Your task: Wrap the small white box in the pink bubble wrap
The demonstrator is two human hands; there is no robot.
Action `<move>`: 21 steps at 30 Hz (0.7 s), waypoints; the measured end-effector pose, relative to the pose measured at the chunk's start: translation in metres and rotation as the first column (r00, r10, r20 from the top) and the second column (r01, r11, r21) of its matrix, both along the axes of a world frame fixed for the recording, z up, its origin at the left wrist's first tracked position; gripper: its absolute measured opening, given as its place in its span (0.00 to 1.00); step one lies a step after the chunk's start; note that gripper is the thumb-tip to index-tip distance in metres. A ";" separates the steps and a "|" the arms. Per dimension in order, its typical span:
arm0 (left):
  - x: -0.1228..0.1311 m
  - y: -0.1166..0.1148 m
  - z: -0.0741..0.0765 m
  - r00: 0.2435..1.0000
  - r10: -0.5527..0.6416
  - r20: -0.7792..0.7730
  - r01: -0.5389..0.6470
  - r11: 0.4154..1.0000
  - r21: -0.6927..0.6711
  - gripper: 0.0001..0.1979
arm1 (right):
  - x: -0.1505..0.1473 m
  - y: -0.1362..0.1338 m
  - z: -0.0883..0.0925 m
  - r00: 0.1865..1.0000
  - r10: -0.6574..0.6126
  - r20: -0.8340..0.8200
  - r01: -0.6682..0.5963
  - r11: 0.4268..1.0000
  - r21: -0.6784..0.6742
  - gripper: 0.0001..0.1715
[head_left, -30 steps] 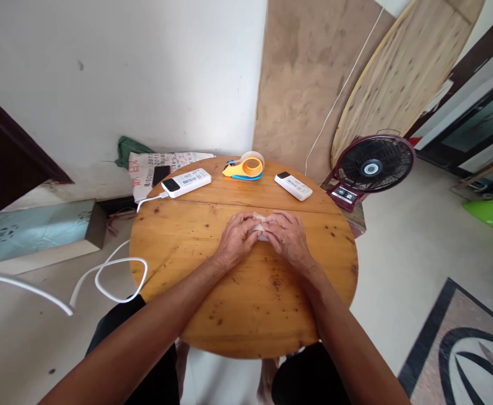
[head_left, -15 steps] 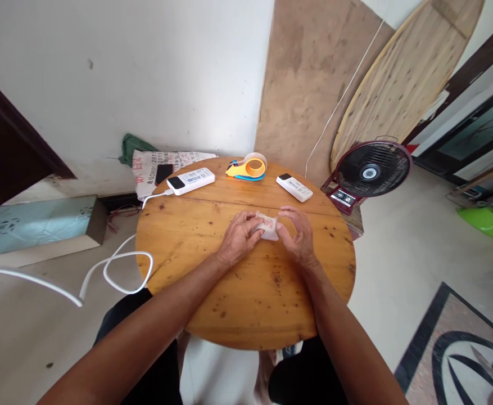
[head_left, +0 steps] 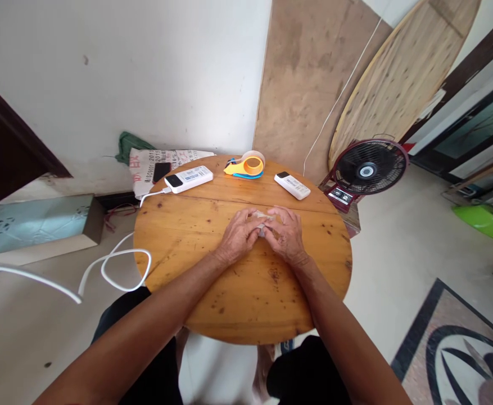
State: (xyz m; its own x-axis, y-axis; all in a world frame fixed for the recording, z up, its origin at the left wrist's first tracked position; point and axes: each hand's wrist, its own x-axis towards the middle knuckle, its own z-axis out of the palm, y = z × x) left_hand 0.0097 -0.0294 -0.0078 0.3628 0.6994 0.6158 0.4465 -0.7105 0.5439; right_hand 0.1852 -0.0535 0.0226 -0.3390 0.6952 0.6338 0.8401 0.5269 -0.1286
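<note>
A small whitish wrapped packet [head_left: 262,231] lies at the middle of the round wooden table [head_left: 212,281], mostly covered by fingers. My left hand [head_left: 239,233] grips its left side, thumb at the near edge and fingers over the top. From the right, my right hand [head_left: 286,233] is closed on the same packet, its thumb and fingertips meeting those of the left. Only slivers of the wrapping show between the hands. Beyond them stands a yellow and blue tape dispenser [head_left: 245,166] with a roll of clear tape.
At the back left lies a white device [head_left: 189,179] with a white cable [head_left: 123,254] looping off the table. Another white device [head_left: 292,185] lies at the back right. A dark phone-like object [head_left: 162,171] rests on a printed sack. A fan [head_left: 365,170] stands right of the table.
My right hand has moved left and closed onto the packet, where it was apart with fingers spread. The packet's red print is now covered. The view has shifted slightly.
</note>
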 end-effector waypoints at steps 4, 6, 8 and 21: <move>0.000 -0.001 0.001 0.999 0.018 -0.035 -0.016 0.999 0.041 0.17 | -0.001 0.000 -0.002 1.000 -0.022 0.001 0.022 1.000 -0.001 0.07; 0.001 -0.002 0.002 0.996 0.042 -0.073 -0.038 0.998 0.059 0.17 | -0.003 -0.002 -0.003 0.999 -0.036 -0.009 0.036 0.999 -0.007 0.06; 0.001 -0.003 0.003 0.992 0.068 -0.110 -0.059 0.995 0.082 0.17 | -0.005 -0.004 -0.003 0.998 -0.029 -0.057 0.028 1.000 -0.007 0.04; -0.002 -0.006 -0.001 0.998 0.031 -0.048 -0.026 0.994 0.103 0.20 | 0.028 0.035 -0.037 0.659 -0.288 -0.695 0.180 0.957 -0.226 0.15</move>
